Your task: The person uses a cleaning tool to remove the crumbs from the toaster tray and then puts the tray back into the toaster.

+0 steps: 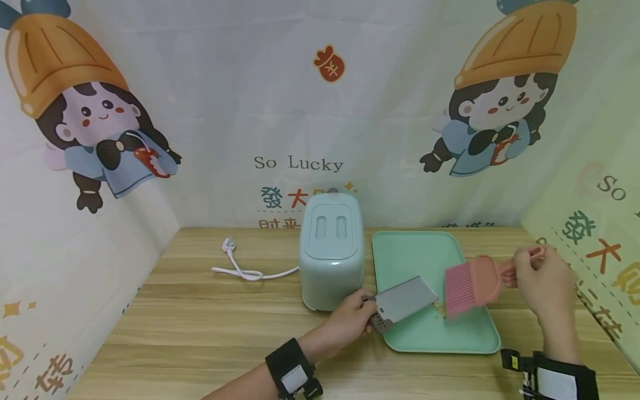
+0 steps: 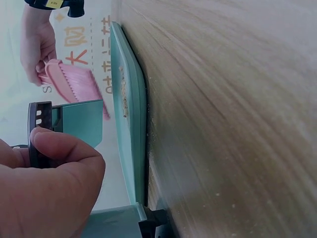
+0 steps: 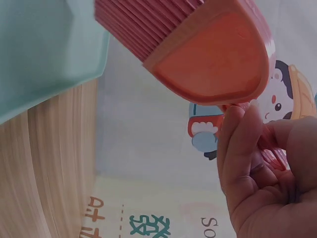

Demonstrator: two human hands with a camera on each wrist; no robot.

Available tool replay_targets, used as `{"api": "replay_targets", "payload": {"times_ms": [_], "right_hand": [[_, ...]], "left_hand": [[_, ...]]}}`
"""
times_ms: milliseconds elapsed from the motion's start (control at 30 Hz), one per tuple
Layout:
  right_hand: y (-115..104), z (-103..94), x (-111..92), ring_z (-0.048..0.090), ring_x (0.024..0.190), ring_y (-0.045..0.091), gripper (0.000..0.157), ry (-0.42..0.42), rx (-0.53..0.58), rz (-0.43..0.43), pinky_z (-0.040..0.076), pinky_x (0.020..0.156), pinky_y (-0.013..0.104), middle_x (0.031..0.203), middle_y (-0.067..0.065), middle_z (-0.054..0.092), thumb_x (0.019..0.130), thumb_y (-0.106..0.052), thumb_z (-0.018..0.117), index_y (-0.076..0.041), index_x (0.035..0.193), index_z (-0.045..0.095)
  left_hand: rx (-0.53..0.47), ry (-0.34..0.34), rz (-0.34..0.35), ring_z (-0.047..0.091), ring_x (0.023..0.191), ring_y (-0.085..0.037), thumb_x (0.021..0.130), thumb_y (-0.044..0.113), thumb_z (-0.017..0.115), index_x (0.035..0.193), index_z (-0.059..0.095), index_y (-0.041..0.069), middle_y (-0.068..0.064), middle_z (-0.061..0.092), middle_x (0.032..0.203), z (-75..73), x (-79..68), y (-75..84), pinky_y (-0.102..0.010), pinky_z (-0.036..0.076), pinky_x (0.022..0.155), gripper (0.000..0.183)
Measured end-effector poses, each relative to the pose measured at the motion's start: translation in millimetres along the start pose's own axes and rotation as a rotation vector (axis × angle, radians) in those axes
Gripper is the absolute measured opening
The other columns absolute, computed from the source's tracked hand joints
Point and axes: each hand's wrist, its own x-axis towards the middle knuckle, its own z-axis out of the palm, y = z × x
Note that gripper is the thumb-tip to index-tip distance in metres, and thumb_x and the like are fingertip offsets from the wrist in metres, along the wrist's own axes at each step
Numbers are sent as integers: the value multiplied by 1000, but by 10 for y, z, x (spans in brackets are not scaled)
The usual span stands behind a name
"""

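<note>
My left hand (image 1: 350, 316) grips the dark end of a flat metal crumb tray (image 1: 407, 300), its plate tilted over the green serving tray (image 1: 415, 339). In the left wrist view, the thumb lies on that dark slotted end. A pink hand brush (image 1: 485, 280) is held by its handle in my right hand (image 1: 545, 278), bristles pointing left and down, just right of the crumb tray's far end. Between the two lie some crumbs (image 1: 439, 309) on the serving tray. The right wrist view shows curled fingers round the brush handle (image 3: 272, 153).
A pale green toaster (image 1: 331, 283) stands left of the serving tray, close to my left hand. Its white power cord and plug (image 1: 250, 274) lie on the wooden table (image 1: 200, 333) to the left. A printed cloth (image 1: 225, 83) hangs behind and at both sides.
</note>
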Motion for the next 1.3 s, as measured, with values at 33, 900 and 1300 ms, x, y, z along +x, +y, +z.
{"api": "replay_targets", "payload": {"times_ms": [33,900,1300], "right_hand": [[-17,12,1,53,51,31,34,32,1,-2,35,37,34,73,27,61,95,-24,43,8,94,56],[-136,46,-19,55,51,9,18,-42,203,-297,43,42,18,69,8,61,99,-19,52,-2,102,56],[-143,173,-48,59,60,12,19,-219,267,-329,50,49,21,76,8,60,102,-19,47,-2,107,54]], "left_hand": [[2,1,2,48,69,-12,101,15,40,110,51,6,-7,56,95,1,-1,0,-23,42,59,17],[49,13,25,46,67,-13,100,17,41,107,52,7,-3,55,88,-6,-16,5,-22,36,55,16],[36,23,29,45,67,-13,101,18,42,105,51,6,-3,53,89,13,-26,19,-22,36,55,16]]}}
